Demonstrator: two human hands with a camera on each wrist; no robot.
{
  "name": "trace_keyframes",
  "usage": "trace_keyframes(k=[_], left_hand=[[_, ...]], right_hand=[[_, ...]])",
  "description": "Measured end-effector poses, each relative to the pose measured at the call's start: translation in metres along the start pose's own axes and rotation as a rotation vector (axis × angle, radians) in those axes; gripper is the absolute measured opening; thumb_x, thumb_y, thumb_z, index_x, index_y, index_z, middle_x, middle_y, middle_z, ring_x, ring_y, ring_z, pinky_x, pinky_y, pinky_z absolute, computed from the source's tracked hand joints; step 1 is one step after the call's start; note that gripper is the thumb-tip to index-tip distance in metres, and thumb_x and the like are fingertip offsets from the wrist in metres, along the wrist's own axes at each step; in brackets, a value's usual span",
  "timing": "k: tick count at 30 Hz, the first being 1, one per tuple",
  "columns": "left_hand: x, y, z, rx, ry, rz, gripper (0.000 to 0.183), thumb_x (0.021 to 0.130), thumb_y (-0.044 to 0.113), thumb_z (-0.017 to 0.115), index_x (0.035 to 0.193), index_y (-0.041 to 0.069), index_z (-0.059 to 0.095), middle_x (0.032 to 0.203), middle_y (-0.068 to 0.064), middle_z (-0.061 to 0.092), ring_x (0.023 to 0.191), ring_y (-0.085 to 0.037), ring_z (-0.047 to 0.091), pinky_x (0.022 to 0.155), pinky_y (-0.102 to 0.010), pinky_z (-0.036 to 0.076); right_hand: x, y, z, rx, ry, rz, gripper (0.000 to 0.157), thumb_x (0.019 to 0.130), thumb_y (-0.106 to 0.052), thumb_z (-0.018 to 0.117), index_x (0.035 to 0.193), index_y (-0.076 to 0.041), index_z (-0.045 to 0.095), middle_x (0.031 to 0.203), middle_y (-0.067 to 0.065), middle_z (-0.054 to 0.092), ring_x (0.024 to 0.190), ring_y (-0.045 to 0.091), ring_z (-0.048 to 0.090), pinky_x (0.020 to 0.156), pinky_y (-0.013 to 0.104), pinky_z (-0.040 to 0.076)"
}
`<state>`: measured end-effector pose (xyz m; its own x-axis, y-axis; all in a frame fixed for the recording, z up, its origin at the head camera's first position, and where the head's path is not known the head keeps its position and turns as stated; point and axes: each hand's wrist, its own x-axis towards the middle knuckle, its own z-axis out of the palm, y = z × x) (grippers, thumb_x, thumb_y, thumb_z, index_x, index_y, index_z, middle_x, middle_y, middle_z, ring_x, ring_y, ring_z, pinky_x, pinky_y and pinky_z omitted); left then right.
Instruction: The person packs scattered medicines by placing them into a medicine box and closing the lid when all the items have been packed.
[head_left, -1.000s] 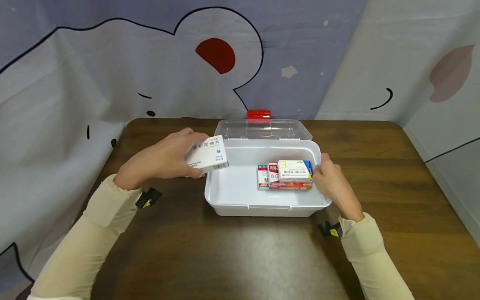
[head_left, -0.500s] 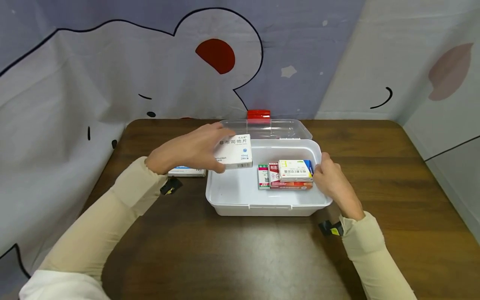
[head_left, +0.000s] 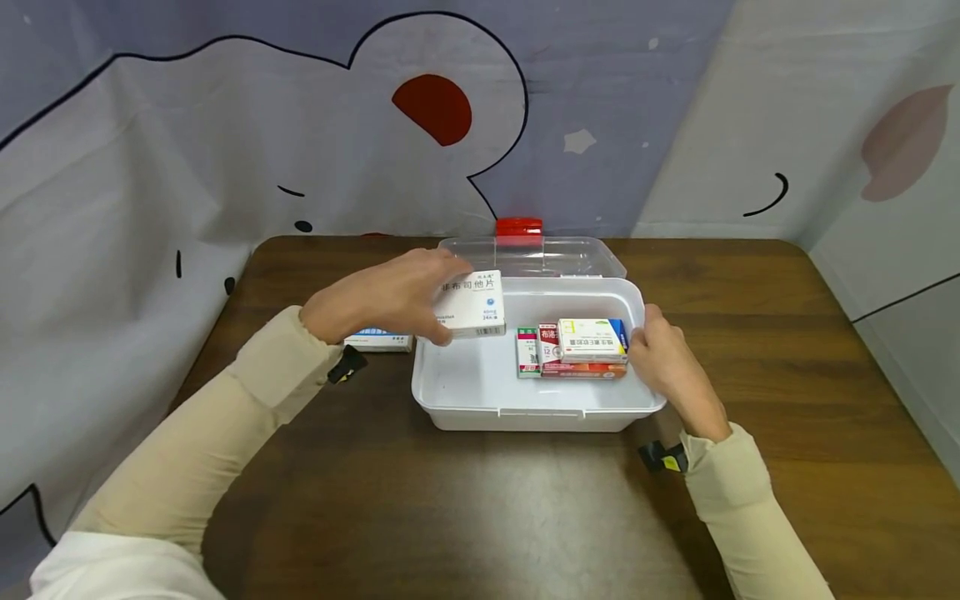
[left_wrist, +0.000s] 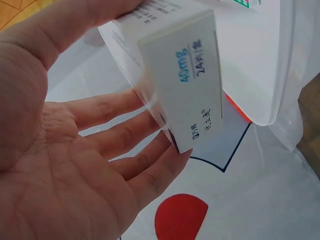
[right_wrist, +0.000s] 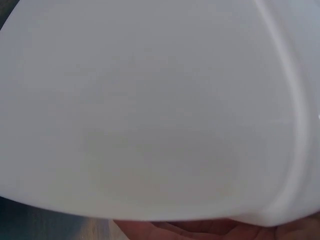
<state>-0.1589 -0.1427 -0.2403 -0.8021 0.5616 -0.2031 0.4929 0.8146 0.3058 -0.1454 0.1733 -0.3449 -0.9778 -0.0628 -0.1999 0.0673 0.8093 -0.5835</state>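
In the head view my left hand (head_left: 393, 293) holds a white medicine box (head_left: 472, 304) between thumb and fingers, over the left part of a white plastic bin (head_left: 457, 392). The left wrist view shows that medicine box (left_wrist: 185, 90) end-on, marked 40mg, with the fingertips along its edge. My right hand (head_left: 667, 367) grips the bin's right rim. Inside the bin, toward the right, lie a green-and-pink box (head_left: 527, 353), a red box (head_left: 581, 371) and a white-and-yellow box (head_left: 588, 340) on top. The bin's wall (right_wrist: 150, 110) fills most of the right wrist view.
A blue-and-white box (head_left: 378, 342) lies on the wooden table (head_left: 510, 508) left of the bin, partly behind my left wrist. Behind the bin, its clear lid (head_left: 562, 257) with a red latch (head_left: 518, 227) is folded back. A printed cloth (head_left: 600, 108) hangs behind the table.
My left hand has carried the white medicine box rightward from the bin's left edge to over its inside, uncovering the blue-and-white box. In the last half second it barely moves. The right hand stays put.
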Motion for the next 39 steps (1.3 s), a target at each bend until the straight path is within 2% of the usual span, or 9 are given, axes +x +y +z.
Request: trace_keyframes(k=[9,20,30,35,39], left_hand=[[0.004,-0.001,0.006,-0.004,-0.027,-0.002,0.078,0.065,0.017,0.080,0.133,0.007,0.043,0.126,-0.010,0.046,0.104,-0.023,0.045,0.086,-0.033,0.043],[0.013,-0.005,0.022,-0.029,-0.048,0.000,0.076,0.066,0.016,0.079,0.133,0.006,0.043,0.115,-0.008,0.049,0.097,-0.021,0.047,0.082,-0.032,0.043],[0.024,-0.006,0.044,0.041,-0.094,-0.025,0.071,0.065,0.016,0.080,0.127,0.008,0.048,0.107,-0.005,0.052,0.094,-0.019,0.047,0.079,-0.031,0.044],[0.027,-0.009,0.054,0.092,-0.088,-0.018,0.065,0.063,0.016,0.081,0.120,0.008,0.052,0.100,-0.003,0.053,0.089,-0.018,0.048,0.071,-0.032,0.045],[0.029,-0.010,0.058,0.119,-0.090,-0.033,0.064,0.063,0.017,0.081,0.119,0.009,0.052,0.101,-0.004,0.053,0.090,-0.019,0.048,0.072,-0.034,0.046]], right_hand=[[0.000,0.000,0.001,-0.002,0.005,-0.001,0.048,0.095,-0.011,0.031,0.135,0.013,0.018,0.124,0.038,0.040,0.103,0.044,0.050,0.081,0.058,0.044],[-0.001,0.000,0.002,0.003,0.003,0.002,0.048,0.095,-0.010,0.031,0.136,0.012,0.018,0.126,0.037,0.039,0.103,0.044,0.051,0.082,0.058,0.043],[-0.001,-0.003,0.003,0.004,0.008,0.008,0.047,0.095,-0.010,0.031,0.135,0.012,0.020,0.124,0.036,0.041,0.102,0.043,0.051,0.081,0.058,0.044],[-0.002,-0.004,0.003,0.004,0.003,0.013,0.047,0.096,-0.010,0.031,0.135,0.012,0.019,0.125,0.036,0.040,0.103,0.043,0.051,0.082,0.058,0.043],[-0.002,-0.004,0.003,0.005,0.004,0.014,0.048,0.096,-0.011,0.031,0.136,0.012,0.017,0.127,0.037,0.039,0.105,0.044,0.050,0.083,0.059,0.042]])
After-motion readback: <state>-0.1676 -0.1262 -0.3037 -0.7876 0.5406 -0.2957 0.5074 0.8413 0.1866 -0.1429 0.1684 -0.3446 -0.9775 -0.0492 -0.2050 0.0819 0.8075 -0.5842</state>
